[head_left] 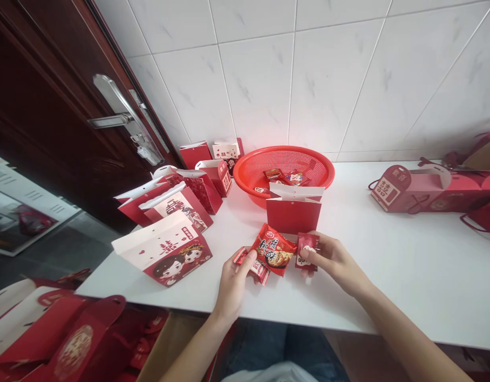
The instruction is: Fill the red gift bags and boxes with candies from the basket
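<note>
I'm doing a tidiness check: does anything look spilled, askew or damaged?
Nothing looks spilled or damaged. Slightly untidy: the cartoon bag, front left on the table, stands at a slant to the red bag before the basket.

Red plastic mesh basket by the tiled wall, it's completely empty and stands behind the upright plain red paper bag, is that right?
Not quite: the basket isn't empty. The head view shows several wrapped snack packets inside it. It does stand by the tiled wall, behind the upright plain red paper bag.
</note>
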The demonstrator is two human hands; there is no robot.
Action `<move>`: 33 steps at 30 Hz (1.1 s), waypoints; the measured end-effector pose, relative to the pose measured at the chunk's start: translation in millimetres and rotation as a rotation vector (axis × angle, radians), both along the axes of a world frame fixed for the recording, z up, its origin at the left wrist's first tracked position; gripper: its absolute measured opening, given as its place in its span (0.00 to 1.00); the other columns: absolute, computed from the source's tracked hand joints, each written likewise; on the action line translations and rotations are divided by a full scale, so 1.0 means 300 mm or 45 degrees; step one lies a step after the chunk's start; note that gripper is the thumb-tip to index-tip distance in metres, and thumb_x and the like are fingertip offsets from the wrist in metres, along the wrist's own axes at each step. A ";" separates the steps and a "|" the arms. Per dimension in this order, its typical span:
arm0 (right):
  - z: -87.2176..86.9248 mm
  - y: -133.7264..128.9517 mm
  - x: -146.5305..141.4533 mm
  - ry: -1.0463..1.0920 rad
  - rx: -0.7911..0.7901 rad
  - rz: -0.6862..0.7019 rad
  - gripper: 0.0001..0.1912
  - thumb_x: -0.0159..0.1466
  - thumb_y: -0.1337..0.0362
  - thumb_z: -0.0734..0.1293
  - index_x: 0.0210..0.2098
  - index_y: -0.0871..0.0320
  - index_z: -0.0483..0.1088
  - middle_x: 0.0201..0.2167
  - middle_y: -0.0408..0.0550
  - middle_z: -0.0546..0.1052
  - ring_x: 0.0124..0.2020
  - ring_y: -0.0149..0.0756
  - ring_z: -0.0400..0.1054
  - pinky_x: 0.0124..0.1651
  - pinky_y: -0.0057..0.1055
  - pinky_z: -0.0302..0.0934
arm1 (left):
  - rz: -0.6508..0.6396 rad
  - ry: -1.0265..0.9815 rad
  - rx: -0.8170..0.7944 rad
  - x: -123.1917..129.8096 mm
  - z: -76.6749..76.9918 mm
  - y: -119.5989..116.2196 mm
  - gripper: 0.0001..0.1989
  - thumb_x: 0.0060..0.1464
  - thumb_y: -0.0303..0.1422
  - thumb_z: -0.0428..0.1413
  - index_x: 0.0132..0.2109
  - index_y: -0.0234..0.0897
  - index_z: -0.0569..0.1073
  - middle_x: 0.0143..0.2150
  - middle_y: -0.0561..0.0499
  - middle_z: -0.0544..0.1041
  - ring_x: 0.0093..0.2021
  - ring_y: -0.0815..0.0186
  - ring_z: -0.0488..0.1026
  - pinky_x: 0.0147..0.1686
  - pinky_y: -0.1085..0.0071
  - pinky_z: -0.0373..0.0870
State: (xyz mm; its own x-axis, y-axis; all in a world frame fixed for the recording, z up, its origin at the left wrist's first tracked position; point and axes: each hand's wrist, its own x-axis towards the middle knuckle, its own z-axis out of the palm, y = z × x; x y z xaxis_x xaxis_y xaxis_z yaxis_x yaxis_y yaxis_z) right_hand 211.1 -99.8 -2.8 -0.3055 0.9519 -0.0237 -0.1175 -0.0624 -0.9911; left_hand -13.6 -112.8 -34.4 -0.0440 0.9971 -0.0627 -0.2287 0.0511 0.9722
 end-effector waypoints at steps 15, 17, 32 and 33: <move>-0.033 0.009 -0.013 0.065 -0.117 0.071 0.24 0.53 0.52 0.81 0.38 0.61 0.71 0.27 0.45 0.78 0.22 0.32 0.73 0.25 0.26 0.67 | -0.037 0.121 0.065 0.006 -0.005 -0.013 0.17 0.59 0.45 0.62 0.31 0.35 0.74 0.24 0.54 0.72 0.26 0.69 0.67 0.26 0.75 0.66; -0.026 0.009 -0.013 0.080 -0.102 0.046 0.23 0.53 0.53 0.81 0.37 0.61 0.72 0.27 0.45 0.78 0.22 0.31 0.72 0.26 0.26 0.69 | -0.043 0.193 0.123 0.000 0.000 -0.013 0.17 0.60 0.44 0.61 0.31 0.35 0.75 0.25 0.53 0.73 0.26 0.68 0.68 0.28 0.74 0.67; -0.015 0.003 -0.007 0.174 -0.093 -0.007 0.23 0.50 0.56 0.83 0.34 0.61 0.72 0.27 0.46 0.77 0.24 0.32 0.72 0.25 0.28 0.71 | -0.143 -0.185 -0.001 0.006 0.020 0.001 0.18 0.51 0.43 0.69 0.29 0.34 0.75 0.27 0.53 0.72 0.29 0.69 0.66 0.31 0.75 0.66; -0.016 0.004 -0.008 0.184 -0.092 0.002 0.23 0.50 0.56 0.83 0.35 0.61 0.72 0.27 0.46 0.77 0.24 0.32 0.72 0.25 0.28 0.72 | -0.129 -0.173 -0.002 0.005 0.021 0.003 0.18 0.51 0.44 0.69 0.29 0.34 0.75 0.27 0.53 0.72 0.29 0.69 0.67 0.31 0.75 0.67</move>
State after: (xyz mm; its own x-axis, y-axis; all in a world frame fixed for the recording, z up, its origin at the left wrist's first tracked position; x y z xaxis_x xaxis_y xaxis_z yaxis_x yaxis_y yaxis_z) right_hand 208.8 -98.6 -7.7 -0.3119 0.9489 -0.0477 -0.2585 -0.1331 -0.9568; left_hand -12.0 -111.8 -28.1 0.0654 0.9959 -0.0625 -0.3520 0.0817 0.9324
